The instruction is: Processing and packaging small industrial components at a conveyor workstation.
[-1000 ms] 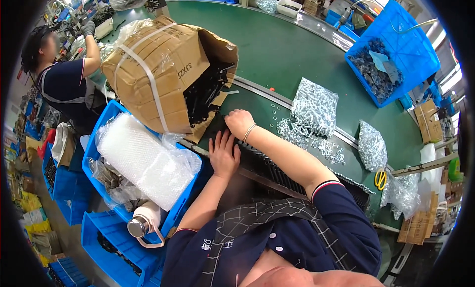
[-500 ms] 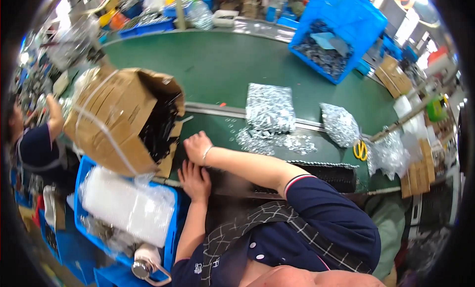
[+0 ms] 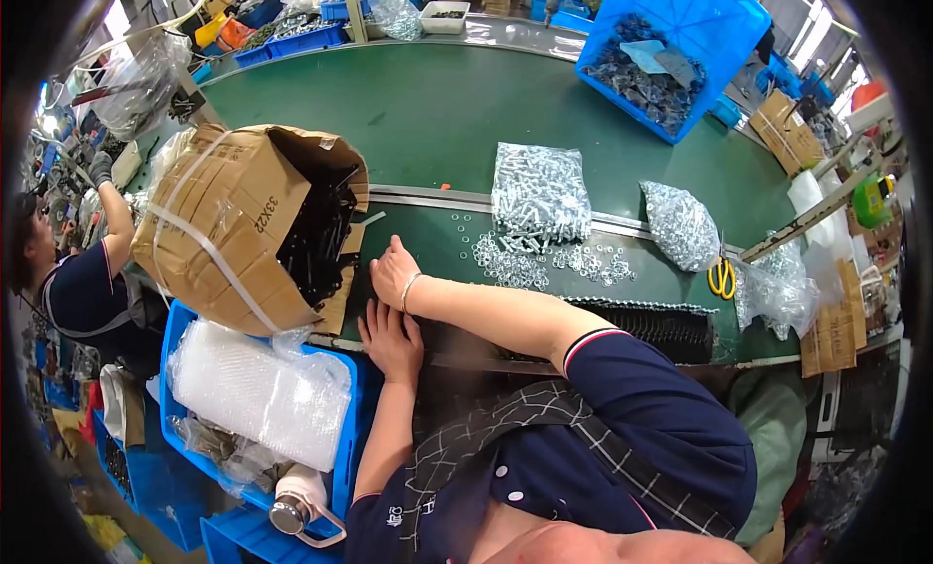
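At the near left edge of the green worktable, my right hand [image 3: 394,276] reaches across, wearing a bracelet at the wrist. Its fingers look curled together, and whatever they may hold is hidden. Just below it my left hand [image 3: 392,342] rests at the table edge with its fingers stretched out and slightly apart. Beside both hands lies a tipped cardboard box [image 3: 219,236], its mouth facing them and full of long black parts [image 3: 319,236]. To the right are small metal rings [image 3: 510,263] in loose piles and a clear bag of silvery screws [image 3: 540,190].
Farther right lie another clear bag of metal parts [image 3: 680,226] and yellow-handled scissors [image 3: 721,277]. A row of black parts [image 3: 641,333] lines the near edge. A blue crate [image 3: 177,409] with bubble wrap and a bottle [image 3: 296,501] stands left; a co-worker [image 3: 83,287] is beyond.
The view has shifted slightly. My right hand stays beside the box, with one finger now standing up more. My left hand keeps its place below it. The co-worker's gloved hand now shows, raised.
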`<action>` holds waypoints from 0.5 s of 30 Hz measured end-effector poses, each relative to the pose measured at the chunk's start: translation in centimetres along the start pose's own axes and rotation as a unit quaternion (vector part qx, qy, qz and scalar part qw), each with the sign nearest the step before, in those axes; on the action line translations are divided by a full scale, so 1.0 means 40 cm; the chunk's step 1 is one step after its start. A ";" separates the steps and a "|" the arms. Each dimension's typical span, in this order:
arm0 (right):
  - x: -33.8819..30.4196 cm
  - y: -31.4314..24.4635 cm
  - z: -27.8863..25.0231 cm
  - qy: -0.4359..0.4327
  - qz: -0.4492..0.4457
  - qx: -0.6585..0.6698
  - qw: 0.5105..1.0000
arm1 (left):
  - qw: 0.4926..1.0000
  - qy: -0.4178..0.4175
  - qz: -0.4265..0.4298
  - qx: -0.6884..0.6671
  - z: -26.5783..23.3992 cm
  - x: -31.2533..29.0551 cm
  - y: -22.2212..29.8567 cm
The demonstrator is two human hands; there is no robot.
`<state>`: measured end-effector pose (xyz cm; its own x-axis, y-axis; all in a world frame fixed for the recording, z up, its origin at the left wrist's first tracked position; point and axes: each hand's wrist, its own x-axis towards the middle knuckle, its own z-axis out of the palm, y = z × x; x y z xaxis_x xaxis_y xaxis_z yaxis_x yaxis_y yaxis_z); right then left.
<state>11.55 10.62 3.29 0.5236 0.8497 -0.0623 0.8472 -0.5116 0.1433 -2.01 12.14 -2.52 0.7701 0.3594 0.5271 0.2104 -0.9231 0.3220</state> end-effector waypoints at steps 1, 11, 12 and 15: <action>0.001 0.002 -0.002 -0.005 -0.008 -0.008 1.000 | 1.000 0.000 0.000 0.000 0.000 0.001 -0.001; -0.001 0.009 -0.027 -0.052 -0.032 -0.018 0.998 | 1.000 -0.010 -0.003 0.006 -0.002 -0.003 0.001; -0.011 0.019 -0.033 -0.029 -0.009 0.026 0.999 | 1.000 -0.010 -0.002 0.006 -0.005 0.001 0.006; -0.053 0.071 -0.072 0.007 0.051 0.141 0.989 | 0.998 0.001 -0.036 -0.046 -0.021 0.006 0.019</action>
<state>12.58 7.72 6.67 0.6087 0.7919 -0.0486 0.7819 -0.6091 -0.1327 -2.17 11.64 -1.50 0.7533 0.4245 0.5023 0.2083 -0.8785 0.4300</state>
